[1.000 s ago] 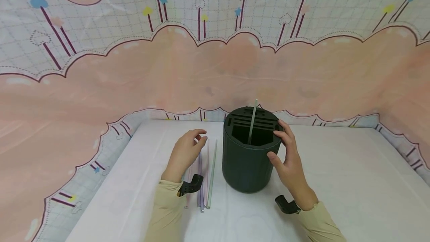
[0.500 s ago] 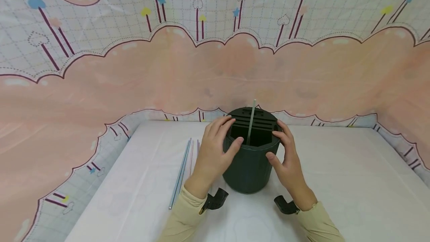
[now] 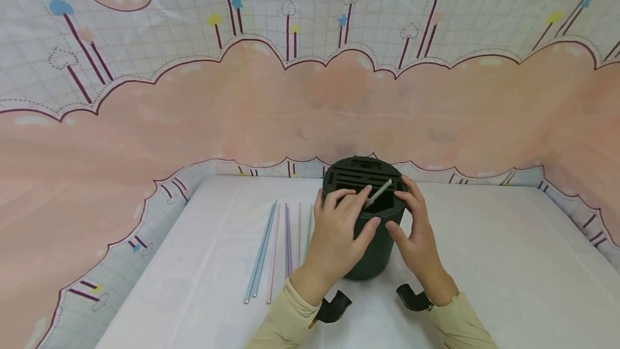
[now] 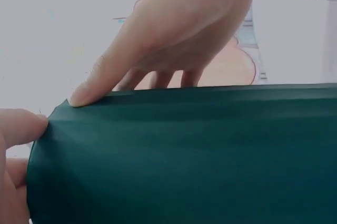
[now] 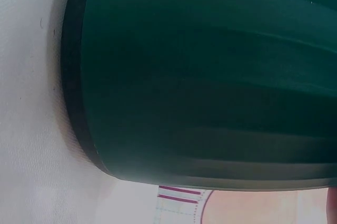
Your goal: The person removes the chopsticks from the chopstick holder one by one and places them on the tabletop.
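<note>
A dark green round utensil holder (image 3: 363, 255) with a slotted top and a wide opening stands upright on the table. One pale green chopstick (image 3: 381, 192) leans to the right out of the opening. My left hand (image 3: 339, 230) is over the front left of the opening, its fingers near or touching the chopstick; its thumb meets the rim in the left wrist view. My right hand (image 3: 421, 233) grips the right rim, thumb in front and fingers at the far side. The holder's green wall (image 5: 210, 87) fills most of the right wrist view.
Several pastel chopsticks, blue (image 3: 260, 252), pink (image 3: 273, 255) and purple (image 3: 288, 236) among them, lie lengthwise to the left of the holder. A white cloth (image 3: 504, 263) covers the table, and a patterned cloth (image 3: 194, 101) hangs behind.
My left hand has moved right from above the chopsticks to the holder's left rim, then over its opening. The standing chopstick now tilts further right. My right hand has stayed at the rim.
</note>
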A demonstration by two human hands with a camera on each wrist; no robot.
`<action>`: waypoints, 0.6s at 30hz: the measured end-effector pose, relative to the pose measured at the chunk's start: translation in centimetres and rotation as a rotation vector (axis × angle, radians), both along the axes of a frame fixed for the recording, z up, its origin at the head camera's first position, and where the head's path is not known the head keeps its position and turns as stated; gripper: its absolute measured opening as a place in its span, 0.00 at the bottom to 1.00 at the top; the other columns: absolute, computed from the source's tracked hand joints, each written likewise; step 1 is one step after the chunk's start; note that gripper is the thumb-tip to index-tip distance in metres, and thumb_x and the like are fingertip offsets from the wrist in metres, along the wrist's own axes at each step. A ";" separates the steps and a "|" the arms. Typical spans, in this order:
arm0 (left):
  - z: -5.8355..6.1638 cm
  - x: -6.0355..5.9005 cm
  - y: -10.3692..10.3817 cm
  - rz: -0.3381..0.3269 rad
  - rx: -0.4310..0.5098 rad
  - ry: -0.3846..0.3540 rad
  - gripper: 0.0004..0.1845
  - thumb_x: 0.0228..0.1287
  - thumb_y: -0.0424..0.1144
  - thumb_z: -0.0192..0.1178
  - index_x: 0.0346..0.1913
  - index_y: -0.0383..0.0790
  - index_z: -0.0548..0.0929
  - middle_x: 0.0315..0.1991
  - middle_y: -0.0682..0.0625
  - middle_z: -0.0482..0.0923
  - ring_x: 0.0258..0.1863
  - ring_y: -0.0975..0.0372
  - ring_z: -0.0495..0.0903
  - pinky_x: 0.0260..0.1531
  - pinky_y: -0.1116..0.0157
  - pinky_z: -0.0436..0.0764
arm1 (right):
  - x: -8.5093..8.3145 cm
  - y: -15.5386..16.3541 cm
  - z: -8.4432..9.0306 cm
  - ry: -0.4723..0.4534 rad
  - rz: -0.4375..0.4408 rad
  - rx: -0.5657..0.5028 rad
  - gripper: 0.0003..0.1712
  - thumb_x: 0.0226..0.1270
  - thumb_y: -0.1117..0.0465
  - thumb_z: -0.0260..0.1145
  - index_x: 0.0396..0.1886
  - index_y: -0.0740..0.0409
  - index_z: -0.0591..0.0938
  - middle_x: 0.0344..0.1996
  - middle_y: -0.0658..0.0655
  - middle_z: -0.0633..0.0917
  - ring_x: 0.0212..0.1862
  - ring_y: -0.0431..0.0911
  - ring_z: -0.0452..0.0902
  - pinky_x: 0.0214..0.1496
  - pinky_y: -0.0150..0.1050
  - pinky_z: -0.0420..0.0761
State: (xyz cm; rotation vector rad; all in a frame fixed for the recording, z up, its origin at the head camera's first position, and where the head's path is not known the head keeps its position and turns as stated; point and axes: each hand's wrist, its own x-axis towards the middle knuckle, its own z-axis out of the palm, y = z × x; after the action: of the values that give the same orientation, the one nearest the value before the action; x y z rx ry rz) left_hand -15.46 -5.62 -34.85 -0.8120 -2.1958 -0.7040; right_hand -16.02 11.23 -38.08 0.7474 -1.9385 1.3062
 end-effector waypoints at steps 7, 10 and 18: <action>0.5 0.0 -0.7 -0.028 -0.041 0.012 0.12 0.68 0.45 0.46 0.43 0.48 0.80 0.38 0.60 0.78 0.45 0.65 0.70 0.57 0.42 0.51 | 0.4 0.0 0.3 -0.010 -0.011 0.001 0.32 0.63 0.49 0.57 0.55 0.70 0.64 0.65 0.65 0.55 0.64 0.56 0.52 0.62 0.32 0.55; 0.9 -0.1 -1.2 -0.075 0.013 -0.039 0.12 0.69 0.43 0.44 0.41 0.48 0.79 0.37 0.60 0.77 0.42 0.67 0.72 0.58 0.44 0.52 | 0.5 0.0 0.2 -0.017 -0.017 0.009 0.32 0.63 0.49 0.57 0.56 0.70 0.64 0.65 0.65 0.55 0.65 0.56 0.52 0.62 0.32 0.55; 2.7 0.6 -2.6 -0.301 0.272 -0.107 0.10 0.69 0.37 0.44 0.40 0.43 0.77 0.37 0.56 0.76 0.39 0.67 0.73 0.46 0.67 0.71 | 0.5 -0.1 0.5 -0.018 -0.007 0.025 0.32 0.63 0.49 0.57 0.56 0.70 0.64 0.65 0.65 0.55 0.65 0.57 0.51 0.64 0.33 0.53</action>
State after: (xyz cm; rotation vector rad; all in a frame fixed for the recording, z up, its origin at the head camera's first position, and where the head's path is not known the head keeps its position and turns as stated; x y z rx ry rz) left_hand -14.89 -8.20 -32.19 -0.9900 -2.0287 -1.1901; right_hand -15.56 11.10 -37.63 0.7425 -1.9729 1.2909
